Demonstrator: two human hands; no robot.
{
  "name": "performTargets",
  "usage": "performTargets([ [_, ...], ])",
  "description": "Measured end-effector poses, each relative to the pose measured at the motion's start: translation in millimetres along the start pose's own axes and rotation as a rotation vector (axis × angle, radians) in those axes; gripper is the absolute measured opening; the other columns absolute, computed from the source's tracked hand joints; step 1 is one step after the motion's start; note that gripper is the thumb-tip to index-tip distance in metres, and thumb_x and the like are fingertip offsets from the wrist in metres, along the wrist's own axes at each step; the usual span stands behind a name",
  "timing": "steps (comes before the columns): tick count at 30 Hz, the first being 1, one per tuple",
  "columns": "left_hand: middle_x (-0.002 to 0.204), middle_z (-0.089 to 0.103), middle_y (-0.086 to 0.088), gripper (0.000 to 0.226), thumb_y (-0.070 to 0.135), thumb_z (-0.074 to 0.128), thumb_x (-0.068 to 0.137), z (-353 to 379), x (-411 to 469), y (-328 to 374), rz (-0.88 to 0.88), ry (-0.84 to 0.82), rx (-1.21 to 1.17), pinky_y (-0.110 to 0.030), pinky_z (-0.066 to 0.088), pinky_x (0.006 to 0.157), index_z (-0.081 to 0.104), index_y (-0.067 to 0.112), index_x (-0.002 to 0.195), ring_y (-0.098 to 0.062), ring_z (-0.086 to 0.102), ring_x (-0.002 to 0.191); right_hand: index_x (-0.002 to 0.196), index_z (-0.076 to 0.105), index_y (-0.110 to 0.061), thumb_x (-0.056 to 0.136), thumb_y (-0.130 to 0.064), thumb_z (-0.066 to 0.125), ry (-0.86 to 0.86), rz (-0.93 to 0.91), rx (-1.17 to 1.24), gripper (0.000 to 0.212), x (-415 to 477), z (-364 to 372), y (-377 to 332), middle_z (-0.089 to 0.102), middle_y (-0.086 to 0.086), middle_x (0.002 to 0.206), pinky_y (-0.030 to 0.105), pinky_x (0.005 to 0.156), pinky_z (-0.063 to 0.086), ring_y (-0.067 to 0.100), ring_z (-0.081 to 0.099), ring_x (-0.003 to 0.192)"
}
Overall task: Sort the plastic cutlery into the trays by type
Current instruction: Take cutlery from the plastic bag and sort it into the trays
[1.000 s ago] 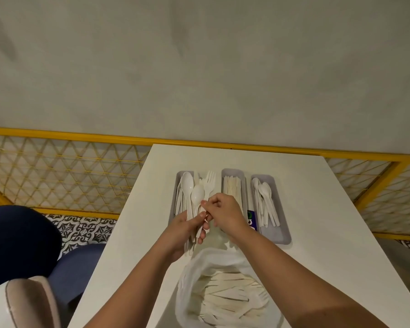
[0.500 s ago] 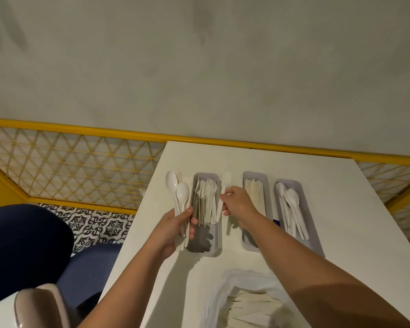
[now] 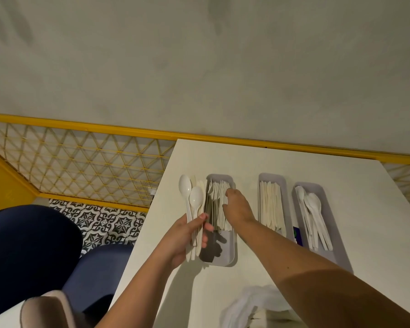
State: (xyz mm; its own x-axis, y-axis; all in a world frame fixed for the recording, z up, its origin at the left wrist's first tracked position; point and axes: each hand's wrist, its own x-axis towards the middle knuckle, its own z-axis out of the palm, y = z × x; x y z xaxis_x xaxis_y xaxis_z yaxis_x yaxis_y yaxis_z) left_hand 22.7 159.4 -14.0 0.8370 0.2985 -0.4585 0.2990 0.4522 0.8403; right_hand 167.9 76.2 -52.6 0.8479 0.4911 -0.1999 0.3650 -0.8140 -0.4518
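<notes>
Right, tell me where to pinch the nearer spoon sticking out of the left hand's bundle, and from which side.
Pinch the nearer spoon at its neck, just below the bowl, coming from the far side. Bowl and neck stand clear beyond the left hand, whose fingers wrap the handles.

White table, yellow lattice, blue chair
</notes>
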Motion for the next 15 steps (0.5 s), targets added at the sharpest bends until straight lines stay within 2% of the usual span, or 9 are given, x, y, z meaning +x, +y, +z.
performTargets([
  [2,0.068,0.068,-0.005,0.016,0.018,0.048,0.097,1.3,0.3,0.1,-0.002,-0.006,-0.024,-0.023,0.047,0.046,0.053,0.005,0.106,-0.014,0.052,0.044,0.127,0.045,-0.008,0.092,-0.005,0.047,0.019,-0.017,0.015,0.036,-1.9,0.8,0.7,0.044,0.013,0.135,0.040,0.093,0.047,0.029,0.053,0.112],
  [4,0.068,0.068,-0.005,0.016,0.018,0.047,0.097,2.6,0.7,0.2,-0.004,-0.015,-0.030,-0.024,0.047,0.046,0.053,0.005,0.105,-0.014,0.051,0.044,0.121,0.051,-0.005,0.093,-0.009,0.048,0.056,-0.039,0.098,0.028,-6.6,-1.0,-0.4,0.051,0.012,0.123,0.037,0.091,0.047,0.027,0.055,0.106],
  [6,0.068,0.067,-0.005,0.017,0.018,0.047,0.097,4.2,2.1,-1.1,-0.007,-0.024,-0.030,-0.025,0.047,0.048,0.053,0.005,0.106,-0.015,0.051,0.044,0.109,0.059,-0.004,0.094,-0.011,0.049,0.104,-0.033,0.271,0.020,-15.7,-6.4,-4.6,0.058,0.009,0.102,0.029,0.077,0.047,0.021,0.055,0.088],
  [8,0.069,0.067,-0.006,0.016,0.018,0.046,0.097,6.6,3.5,-2.8,-0.008,-0.024,-0.024,-0.027,0.045,0.050,0.053,0.005,0.105,-0.016,0.051,0.045,0.098,0.064,-0.004,0.093,-0.010,0.051,0.130,-0.032,0.481,0.015,-28.4,-14.0,-9.8,0.057,-0.001,0.078,0.016,0.060,0.041,0.013,0.052,0.071],
  [10,0.067,0.065,-0.006,0.015,0.018,0.046,0.098,10.0,4.1,-4.4,-0.007,-0.026,0.001,-0.027,0.044,0.050,0.053,0.005,0.101,-0.016,0.050,0.045,0.092,0.065,-0.006,0.091,-0.010,0.054,0.170,-0.065,0.646,0.012,-43.3,-22.5,-14.1,0.054,-0.008,0.067,0.007,0.055,0.039,0.004,0.049,0.060],
  [13,0.059,0.057,-0.004,0.015,0.016,0.046,0.098,18.4,3.7,-6.9,0.023,-0.030,0.036,-0.023,0.043,0.044,0.052,0.003,0.095,-0.014,0.047,0.043,0.083,0.065,-0.005,0.087,-0.010,0.061,0.135,-0.151,0.760,0.008,-67.3,-35.9,-22.5,0.057,-0.006,0.063,0.006,0.054,0.042,-0.002,0.052,0.051],
  [15,0.058,0.051,-0.003,0.014,0.013,0.046,0.098,26.0,2.7,-8.3,0.067,-0.041,0.047,-0.021,0.041,0.044,0.055,0.003,0.096,-0.013,0.044,0.044,0.081,0.065,-0.001,0.083,-0.021,0.069,0.058,-0.156,0.710,0.020,-76.7,-39.4,-27.4,0.059,0.003,0.062,0.013,0.056,0.047,-0.001,0.054,0.049],
])
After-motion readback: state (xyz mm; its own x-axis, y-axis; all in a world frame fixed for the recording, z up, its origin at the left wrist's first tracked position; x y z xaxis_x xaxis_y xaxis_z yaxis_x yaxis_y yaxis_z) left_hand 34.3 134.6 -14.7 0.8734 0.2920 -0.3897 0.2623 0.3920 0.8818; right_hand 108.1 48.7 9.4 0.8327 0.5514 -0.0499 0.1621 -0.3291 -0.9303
